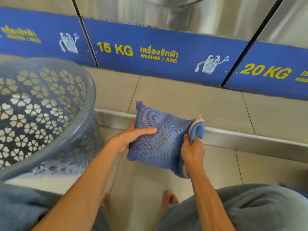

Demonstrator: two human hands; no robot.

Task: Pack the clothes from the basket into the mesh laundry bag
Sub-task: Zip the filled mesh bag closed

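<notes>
A blue mesh laundry bag (pixel 166 130), bulging with clothes inside, hangs in the air above the tiled floor between my hands. My left hand (pixel 131 137) grips its left side, thumb lying across the front. My right hand (pixel 192 150) pinches the bag's right end near the white-trimmed opening (pixel 195 124), which is folded over. To the left stands the grey-blue plastic basket (pixel 78 135) with flower-shaped holes; its inside looks dark and I cannot tell any clothes apart in it.
Steel washers with blue "15 KG" (pixel 115 48) and "20 KG" (pixel 265 71) bands stand ahead on a raised tiled step with a metal edge (pixel 241 139). My bare feet (pixel 168 199) and my knees in grey-blue shorts (pixel 250 209) are below.
</notes>
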